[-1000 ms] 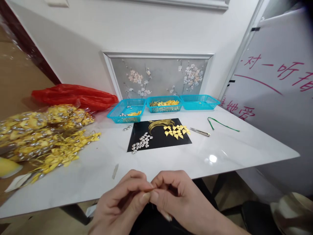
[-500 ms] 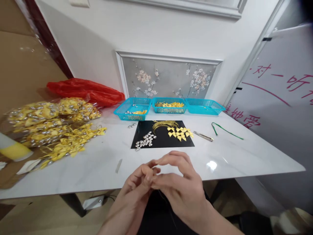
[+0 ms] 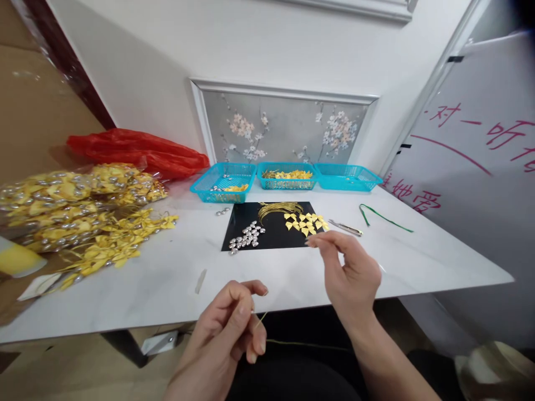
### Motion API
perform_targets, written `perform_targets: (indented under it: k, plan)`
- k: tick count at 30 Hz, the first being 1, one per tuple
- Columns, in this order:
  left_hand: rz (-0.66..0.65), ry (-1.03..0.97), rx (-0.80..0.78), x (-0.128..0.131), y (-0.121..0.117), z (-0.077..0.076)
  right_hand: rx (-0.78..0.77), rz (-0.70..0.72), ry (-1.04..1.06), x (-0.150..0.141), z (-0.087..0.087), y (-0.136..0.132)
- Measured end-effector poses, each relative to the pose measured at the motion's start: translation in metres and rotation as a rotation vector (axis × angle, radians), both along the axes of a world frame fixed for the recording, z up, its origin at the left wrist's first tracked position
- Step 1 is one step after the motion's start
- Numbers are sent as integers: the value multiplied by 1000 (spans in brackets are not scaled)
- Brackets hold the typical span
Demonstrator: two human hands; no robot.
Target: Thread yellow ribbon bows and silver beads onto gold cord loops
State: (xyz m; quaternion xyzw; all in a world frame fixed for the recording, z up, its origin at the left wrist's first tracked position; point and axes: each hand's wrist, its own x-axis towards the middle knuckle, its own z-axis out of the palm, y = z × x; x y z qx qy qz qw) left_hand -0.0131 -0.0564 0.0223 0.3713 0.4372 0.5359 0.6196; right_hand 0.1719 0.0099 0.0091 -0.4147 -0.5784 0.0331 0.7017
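Observation:
My left hand [image 3: 228, 328] is in front of the table edge, its thumb and fingers pinching a thin yellow-green wire [image 3: 261, 319]. A fine length of the wire also trails to the right over dark clothing. My right hand [image 3: 351, 273] is raised above the table, fingertips pressed together just in front of several yellow petals [image 3: 306, 225]; anything between those fingertips is too small to make out. The petals lie on a black mat [image 3: 276, 236] with silver beads [image 3: 247, 237] at its left and a bundle of gold wires [image 3: 279, 208] at its back.
Three blue baskets [image 3: 348, 181] line the wall. Small scissors or snips [image 3: 345, 227] and a bent green wire [image 3: 382, 218] lie to the right. Yellow beaded sprays [image 3: 112, 245], some in clear plastic, and a red bag [image 3: 137, 151] crowd the left.
My hands were together at the fingertips and have parted. The right hand has moved up and right toward the yellow petals, while the left stays low with the wire, now visible.

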Motion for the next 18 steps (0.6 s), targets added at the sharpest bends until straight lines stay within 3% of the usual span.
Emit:
perform_targets:
  k: [9,18]
  plan:
    - [103,165,73,-22,16,-6,-28,-278,145,64,2,28]
    - [145,203,107,-36,23,-9,-120,-437,333,117,0,28]
